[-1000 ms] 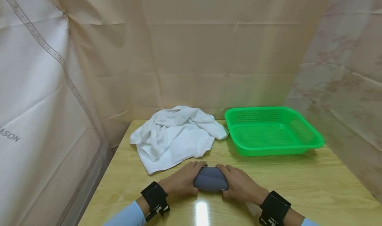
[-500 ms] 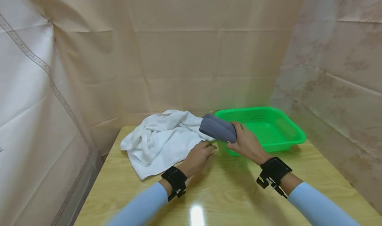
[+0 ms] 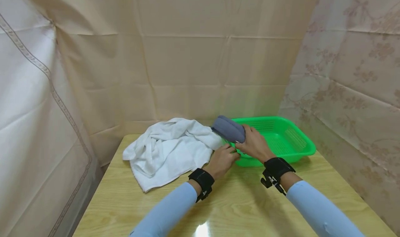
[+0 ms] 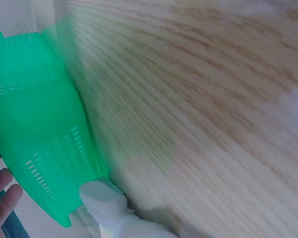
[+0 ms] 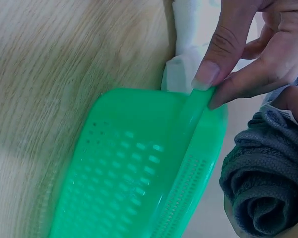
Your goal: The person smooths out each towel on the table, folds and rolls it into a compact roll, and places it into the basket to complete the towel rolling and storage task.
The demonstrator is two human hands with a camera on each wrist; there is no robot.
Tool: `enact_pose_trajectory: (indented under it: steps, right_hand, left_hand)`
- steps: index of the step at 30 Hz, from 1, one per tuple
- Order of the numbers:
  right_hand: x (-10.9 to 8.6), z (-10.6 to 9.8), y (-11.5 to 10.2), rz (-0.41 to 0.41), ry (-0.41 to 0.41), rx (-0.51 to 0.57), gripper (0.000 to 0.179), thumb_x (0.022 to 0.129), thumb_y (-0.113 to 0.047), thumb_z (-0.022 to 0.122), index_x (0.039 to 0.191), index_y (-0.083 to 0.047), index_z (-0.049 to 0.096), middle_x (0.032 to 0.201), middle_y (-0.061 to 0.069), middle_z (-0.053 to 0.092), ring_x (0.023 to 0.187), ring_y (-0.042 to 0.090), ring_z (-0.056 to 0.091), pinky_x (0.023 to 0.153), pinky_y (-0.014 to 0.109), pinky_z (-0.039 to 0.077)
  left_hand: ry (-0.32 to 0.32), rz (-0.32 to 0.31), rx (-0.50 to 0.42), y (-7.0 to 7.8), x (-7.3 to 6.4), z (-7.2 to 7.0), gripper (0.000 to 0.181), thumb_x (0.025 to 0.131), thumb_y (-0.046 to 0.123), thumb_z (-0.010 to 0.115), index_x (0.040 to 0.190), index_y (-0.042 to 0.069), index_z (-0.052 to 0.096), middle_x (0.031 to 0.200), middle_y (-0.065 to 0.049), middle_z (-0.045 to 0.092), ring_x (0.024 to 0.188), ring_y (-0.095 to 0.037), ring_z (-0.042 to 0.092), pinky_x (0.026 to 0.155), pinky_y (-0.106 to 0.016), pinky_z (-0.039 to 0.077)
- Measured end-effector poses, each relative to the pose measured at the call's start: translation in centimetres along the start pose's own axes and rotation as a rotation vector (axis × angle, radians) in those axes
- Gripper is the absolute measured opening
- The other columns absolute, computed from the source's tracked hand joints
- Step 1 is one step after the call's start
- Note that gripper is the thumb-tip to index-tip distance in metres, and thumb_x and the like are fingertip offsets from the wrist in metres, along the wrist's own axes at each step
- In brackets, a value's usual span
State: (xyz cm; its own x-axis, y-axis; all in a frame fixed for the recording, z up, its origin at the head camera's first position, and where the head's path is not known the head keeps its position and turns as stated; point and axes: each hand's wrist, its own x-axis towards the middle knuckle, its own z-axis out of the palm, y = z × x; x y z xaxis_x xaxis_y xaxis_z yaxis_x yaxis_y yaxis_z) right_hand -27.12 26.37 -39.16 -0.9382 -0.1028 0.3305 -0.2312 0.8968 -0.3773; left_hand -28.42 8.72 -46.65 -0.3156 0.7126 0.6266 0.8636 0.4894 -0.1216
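Observation:
A grey rolled towel (image 3: 229, 129) is gripped at its near end by my right hand (image 3: 254, 145), held raised over the left end of the green plastic basket (image 3: 293, 156). The roll's spiral end (image 5: 265, 213) shows in the right wrist view. My left hand (image 3: 221, 162) pinches the rim at the basket's near left corner between thumb and finger, as the right wrist view shows of the basket rim (image 5: 196, 106). In the left wrist view only some fingertips (image 4: 7, 201) appear, right at the basket's edge.
A crumpled white towel (image 3: 175, 153) lies on the wooden table (image 3: 225, 209), left of the basket and close against it. Beige cloth (image 3: 187, 63) hangs behind the table, with patterned cloth (image 3: 350, 91) along the right.
The grey rolled towel, first held by both hands near the front, has gone up and back in my right hand. My left hand let go of it, moved forward and took the basket's rim.

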Motion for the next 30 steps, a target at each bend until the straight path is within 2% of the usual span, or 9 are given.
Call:
enact_pose_trajectory:
  steps: [5, 16, 30]
  right_hand:
    - [0.3, 0.5, -0.5, -0.023, 0.008, 0.018, 0.082, 0.087, -0.028, 0.074, 0.154, -0.001, 0.035, 0.122, 0.029, 0.059, 0.1, 0.042, 0.062, 0.079, 0.054, 0.052]
    - [0.7, 0.8, -0.4, -0.034, 0.005, 0.036, 0.081, 0.09, -0.027, 0.075, 0.155, 0.0, 0.034, 0.121, 0.031, 0.06, 0.098, 0.043, 0.063, 0.076, 0.053, 0.053]
    - [1.2, 1.3, 0.1, -0.011, -0.008, 0.05, 0.082, 0.089, -0.027, 0.073, 0.155, 0.001, 0.033, 0.119, 0.032, 0.06, 0.095, 0.043, 0.064, 0.073, 0.052, 0.053]
  left_hand:
    - [-0.002, 0.009, 0.021, -0.1, -0.2, 0.0, 0.009, 0.095, 0.026, 0.075, 0.1, 0.023, 0.081, 0.102, 0.007, 0.073, 0.095, -0.011, 0.062, 0.085, -0.019, 0.048]
    - [0.014, 0.052, 0.102, -0.1, 0.1, 0.2, 0.008, 0.093, 0.029, 0.076, 0.098, 0.024, 0.081, 0.1, 0.01, 0.073, 0.093, -0.009, 0.062, 0.086, -0.017, 0.048]
    - [-0.019, 0.001, 0.056, 0.0, 0.1, 0.3, 0.008, 0.094, 0.028, 0.075, 0.098, 0.024, 0.081, 0.1, 0.01, 0.073, 0.094, -0.008, 0.062, 0.086, -0.016, 0.048]
